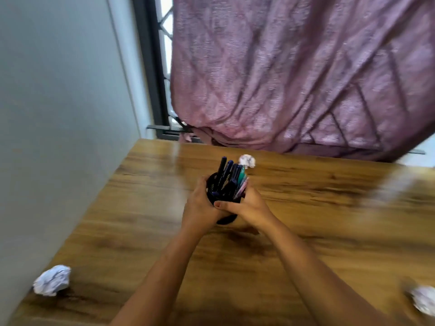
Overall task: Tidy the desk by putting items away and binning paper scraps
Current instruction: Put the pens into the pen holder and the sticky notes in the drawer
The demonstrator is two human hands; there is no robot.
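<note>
Both hands, left (200,203) and right (249,205), wrapped around pen holder (223,191).

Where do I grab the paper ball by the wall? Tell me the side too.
Pinch the ball across its middle, coming from above or from the right: it is a roundish crumple lying on the desk close to the wall on its left. The left hand and right hand hold the pen cup; free one first.

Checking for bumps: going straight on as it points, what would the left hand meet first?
The left hand grips the pen holder; beyond that, probably the far paper ball, though depth unclear.
</note>
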